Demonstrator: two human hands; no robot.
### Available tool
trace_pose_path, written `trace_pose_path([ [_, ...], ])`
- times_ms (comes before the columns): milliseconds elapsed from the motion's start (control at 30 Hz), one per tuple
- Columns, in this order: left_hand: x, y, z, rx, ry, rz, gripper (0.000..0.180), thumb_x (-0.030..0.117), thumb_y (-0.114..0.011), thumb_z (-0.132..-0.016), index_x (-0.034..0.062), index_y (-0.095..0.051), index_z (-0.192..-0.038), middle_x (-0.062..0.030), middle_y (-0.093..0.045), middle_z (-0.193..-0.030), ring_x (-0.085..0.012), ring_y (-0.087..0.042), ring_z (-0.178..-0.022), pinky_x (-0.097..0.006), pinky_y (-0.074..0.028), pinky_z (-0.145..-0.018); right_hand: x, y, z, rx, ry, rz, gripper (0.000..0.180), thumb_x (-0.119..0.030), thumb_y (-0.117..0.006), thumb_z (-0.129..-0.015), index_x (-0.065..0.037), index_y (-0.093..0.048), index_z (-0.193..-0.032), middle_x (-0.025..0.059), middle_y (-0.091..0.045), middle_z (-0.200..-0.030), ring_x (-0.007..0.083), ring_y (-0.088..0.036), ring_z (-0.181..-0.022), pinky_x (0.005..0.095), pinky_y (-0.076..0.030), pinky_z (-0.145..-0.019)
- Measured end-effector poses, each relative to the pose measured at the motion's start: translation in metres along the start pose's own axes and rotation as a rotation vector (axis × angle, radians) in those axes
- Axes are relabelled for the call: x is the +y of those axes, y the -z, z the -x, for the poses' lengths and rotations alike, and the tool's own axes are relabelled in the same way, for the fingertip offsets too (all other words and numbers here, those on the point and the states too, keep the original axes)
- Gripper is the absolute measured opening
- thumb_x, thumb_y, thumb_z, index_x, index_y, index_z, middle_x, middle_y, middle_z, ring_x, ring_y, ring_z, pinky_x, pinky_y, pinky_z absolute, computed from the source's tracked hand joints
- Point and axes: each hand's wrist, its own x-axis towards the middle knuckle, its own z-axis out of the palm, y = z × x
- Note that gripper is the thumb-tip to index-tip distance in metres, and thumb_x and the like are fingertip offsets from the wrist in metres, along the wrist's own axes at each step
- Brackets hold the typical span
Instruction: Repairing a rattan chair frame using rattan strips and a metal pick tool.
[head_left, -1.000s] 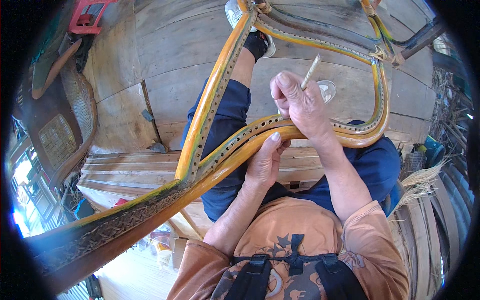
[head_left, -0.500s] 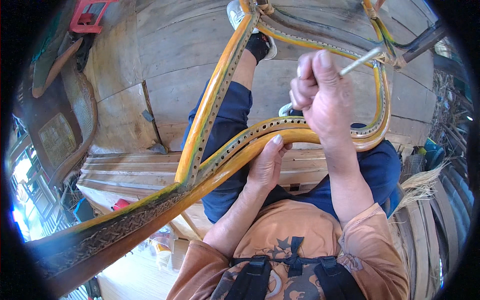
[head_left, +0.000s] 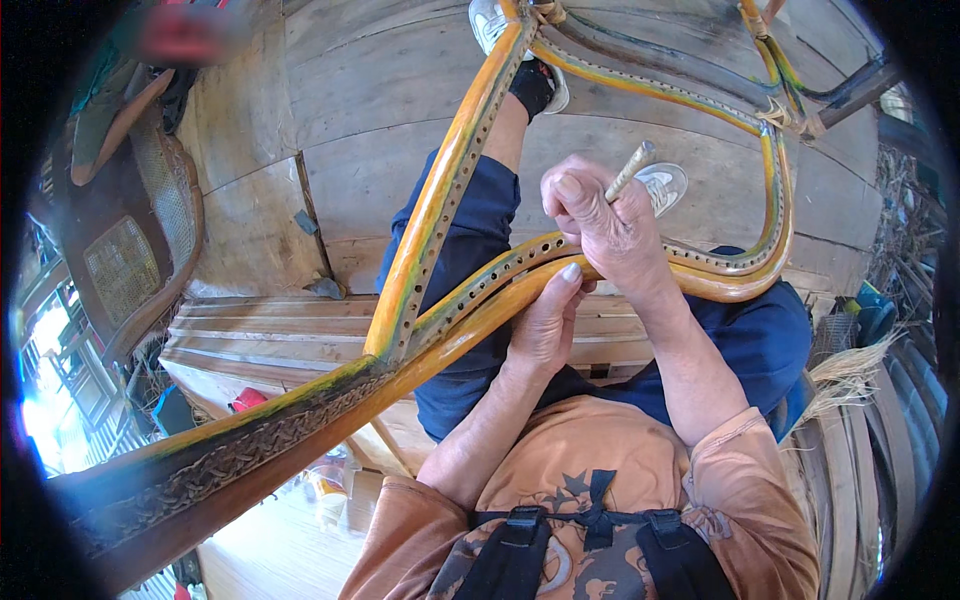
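Observation:
A yellow-and-green frame (head_left: 447,200) with drilled holes along its bars lies across my legs. My left hand (head_left: 545,325) is closed around its near curved rail (head_left: 720,285), thumb on top and fingers underneath. Just above that rail, beside the row of holes, my right hand (head_left: 610,230) is a fist around a pale thin stick (head_left: 628,170). The stick's upper end pokes out past the thumb, tilted up to the right. Its lower end is hidden by the hand, so whether it meets a hole cannot be seen.
Toward the lower left the frame runs on into a dark arm with a braided strip (head_left: 250,445). A slatted wooden bench (head_left: 270,330) is beneath it. Woven cane panels (head_left: 120,265) stand at left, a straw bundle (head_left: 850,380) at right. Wooden boards (head_left: 370,90) cover the floor.
My right hand has come down and left, closer to the rail, and the stick now points more steeply up. My left hand keeps its hold on the rail. The view has shifted slightly.

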Motion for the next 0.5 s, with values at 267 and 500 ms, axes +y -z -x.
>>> trace_pose_path([
  [267,-0.002,0.005,-0.001,0.034,-0.015,-0.06,0.04,0.018,-0.061,-0.082,0.0086,-0.047,-0.119,-0.005,-0.056,-0.112,-0.0163,-0.053,-0.103,-0.036,-0.041,-0.09,-0.011,-0.002,0.0,0.01,-0.005,0.108,0.039,-0.039,-0.048,-0.09,-0.007,-0.047,-0.069,-0.0057,-0.035,-0.058,0.0036,-0.033,-0.051,0.0192,-0.026,-0.045],
  [500,-0.002,0.006,-0.001,0.015,-0.005,-0.052,0.035,0.017,-0.058,-0.084,0.0062,-0.048,-0.115,-0.0057,-0.056,-0.109,-0.0166,-0.053,-0.098,-0.035,-0.042,-0.085,-0.011,-0.003,-0.009,0.093,-0.15,-0.04,0.038,-0.036,-0.049,-0.091,-0.004,-0.045,-0.07,-0.0035,-0.031,-0.055,0.0045,-0.026,-0.048,0.0201,-0.022,-0.043],
])
